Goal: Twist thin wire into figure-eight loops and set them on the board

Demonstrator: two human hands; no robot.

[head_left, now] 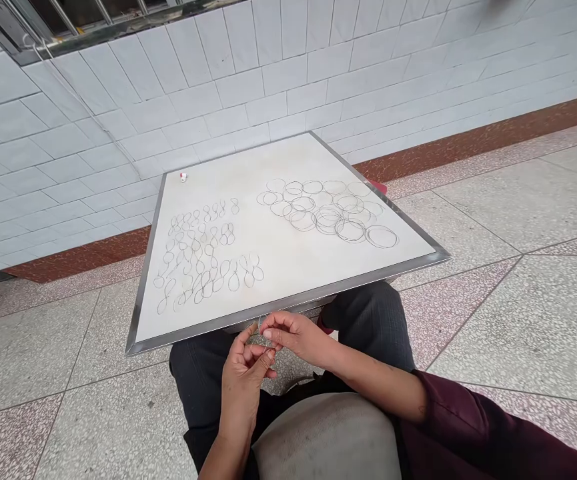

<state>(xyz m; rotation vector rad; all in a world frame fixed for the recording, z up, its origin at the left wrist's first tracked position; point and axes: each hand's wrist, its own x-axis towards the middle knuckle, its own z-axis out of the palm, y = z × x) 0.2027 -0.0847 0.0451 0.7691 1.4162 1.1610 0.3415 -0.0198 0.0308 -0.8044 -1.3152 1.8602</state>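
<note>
My left hand (249,357) pinches a thin wire loop (260,323) in front of the table's near edge, above my lap. Close against it, my right hand (291,335) grips the same loop between thumb and fingers. Most of the loop is hidden by my fingers, so its full shape does not show. On the white table, round wire rings (352,230) lie overlapping at the right. Several wires twisted into figure-eights (235,275) are laid out in rough rows at the left.
The white tabletop (263,160) has a grey metal rim (193,333) and stands close to a tiled wall (248,100). A small red and white object (183,177) sits at its far left corner. A barred window (88,20) is at the upper left. Speckled floor (468,220) surrounds the table.
</note>
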